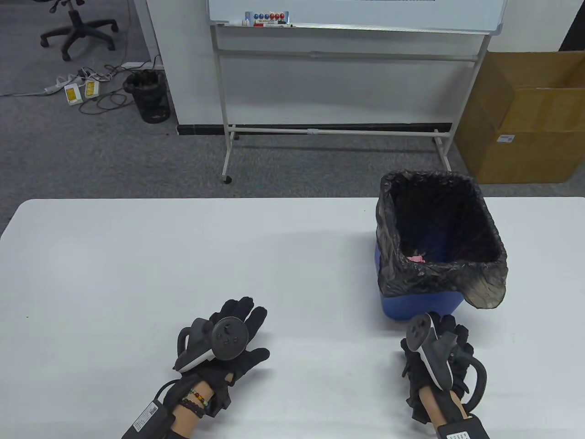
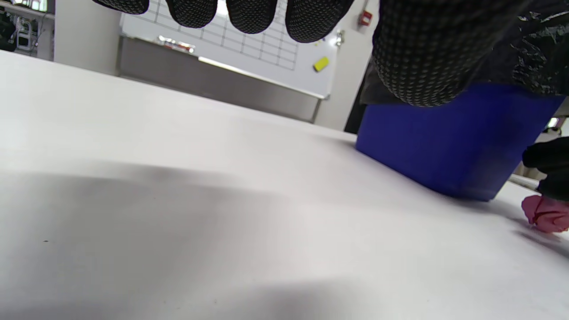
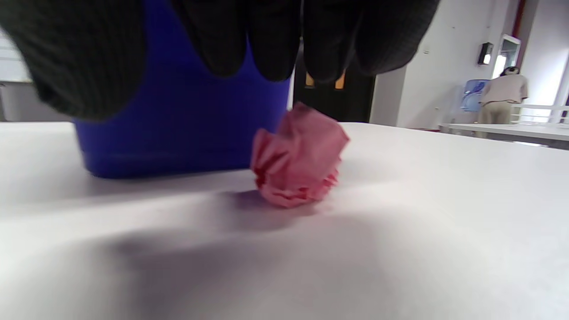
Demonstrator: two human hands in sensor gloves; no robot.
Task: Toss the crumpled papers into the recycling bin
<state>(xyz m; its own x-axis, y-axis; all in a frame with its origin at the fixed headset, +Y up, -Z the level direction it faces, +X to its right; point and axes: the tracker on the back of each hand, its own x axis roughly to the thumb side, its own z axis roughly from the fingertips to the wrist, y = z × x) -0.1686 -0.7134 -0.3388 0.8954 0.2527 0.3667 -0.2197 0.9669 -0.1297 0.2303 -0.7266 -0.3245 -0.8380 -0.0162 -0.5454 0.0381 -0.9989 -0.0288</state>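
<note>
A blue recycling bin point(image 1: 418, 307) lined with a black bag stands at the table's right; one pink crumpled paper point(image 1: 416, 259) lies inside it. My right hand point(image 1: 441, 329) is just in front of the bin, fingers hanging over a pink crumpled paper ball point(image 3: 298, 160) that lies on the table beside the bin point(image 3: 178, 133). The fingertips point(image 3: 275, 40) hang just above the ball without closing on it. The ball is hidden in the table view and shows in the left wrist view point(image 2: 546, 215). My left hand point(image 1: 249, 327) lies spread and empty on the table.
The white table point(image 1: 137, 274) stretches wide to the left. Behind it on the floor stand a whiteboard on a wheeled frame point(image 1: 333, 130), a cardboard box point(image 1: 525, 119), a black mesh basket point(image 1: 148, 96) and an office chair point(image 1: 77, 27).
</note>
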